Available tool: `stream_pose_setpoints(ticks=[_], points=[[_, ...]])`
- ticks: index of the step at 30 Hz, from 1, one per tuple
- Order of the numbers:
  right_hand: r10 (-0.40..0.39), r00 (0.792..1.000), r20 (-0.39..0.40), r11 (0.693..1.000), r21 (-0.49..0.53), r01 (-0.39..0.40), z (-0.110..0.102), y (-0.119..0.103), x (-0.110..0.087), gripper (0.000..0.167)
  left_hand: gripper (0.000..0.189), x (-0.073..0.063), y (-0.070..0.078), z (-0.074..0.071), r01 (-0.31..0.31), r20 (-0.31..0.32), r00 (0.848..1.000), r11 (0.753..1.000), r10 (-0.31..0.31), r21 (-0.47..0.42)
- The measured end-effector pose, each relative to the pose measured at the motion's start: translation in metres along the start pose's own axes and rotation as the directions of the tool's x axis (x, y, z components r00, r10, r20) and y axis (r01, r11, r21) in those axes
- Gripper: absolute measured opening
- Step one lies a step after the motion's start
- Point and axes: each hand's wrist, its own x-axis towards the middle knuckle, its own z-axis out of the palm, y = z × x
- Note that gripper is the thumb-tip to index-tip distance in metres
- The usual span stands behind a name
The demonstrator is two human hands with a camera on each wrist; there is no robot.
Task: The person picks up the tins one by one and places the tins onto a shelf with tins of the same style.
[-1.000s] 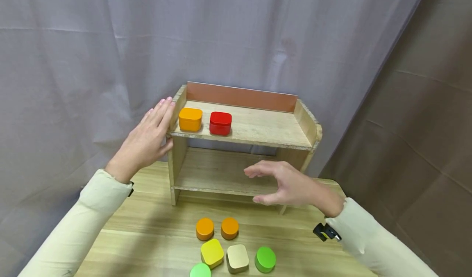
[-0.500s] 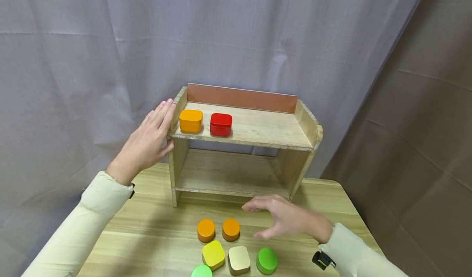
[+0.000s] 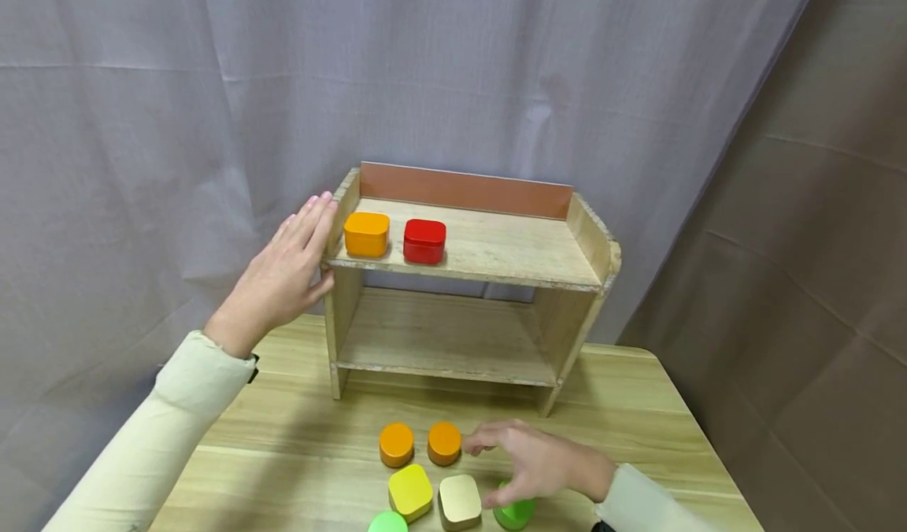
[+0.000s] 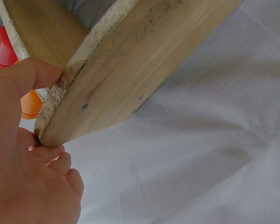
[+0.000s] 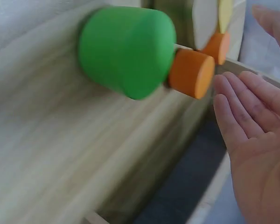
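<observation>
A small two-tier wooden shelf [image 3: 453,335] stands on the table. My left hand [image 3: 279,268] holds its left side panel, thumb at the front edge and fingers at the top corner; the left wrist view shows this panel [image 4: 107,79] close up. On the upper tier sit an orange rounded block [image 3: 366,234] and a red rounded block [image 3: 424,241]. My right hand [image 3: 534,461] hovers with nothing in it over the loose blocks, fingers extended and thumb apart. Below it lie a green round block [image 3: 520,514], partly covered by the hand, a cream block [image 3: 460,500] and an orange round block [image 3: 444,443].
Left of the cream block lie a yellow block [image 3: 410,492], a second orange round block [image 3: 396,444] and a light green round block [image 3: 387,522] cut by the frame edge. A grey curtain [image 3: 453,68] hangs behind the shelf, and a darker cloth [image 3: 801,280] on the right.
My right hand has come down and toward me, from in front of the lower tier to just over the loose blocks. My left hand stays at the shelf's side panel.
</observation>
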Motion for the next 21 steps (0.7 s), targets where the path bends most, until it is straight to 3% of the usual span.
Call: stream_pose_setpoints(ticks=[5, 15, 21], points=[[-0.041, 0.999, -0.023, 0.999, 0.0, 0.041, 0.018, 0.011, 0.002, 0.066, 0.096, 0.0, 0.0, 0.001, 0.0, -0.005, 1.0, 1.0, 0.0, -0.001], [0.057, 0.997, 0.051, 0.998, 0.02, -0.058, 0.039, 0.019, 0.006, 0.066, 0.096, 0.0, 0.001, 0.003, 0.004, -0.003, 1.0, 1.0, -0.004, 0.005], [0.045, 0.999, 0.018, 0.996, 0.08, -0.046, 0.049, 0.024, 0.007, 0.059, 0.096, 0.0, 0.001, 0.001, 0.016, 0.006, 1.0, 1.0, -0.016, -0.009]])
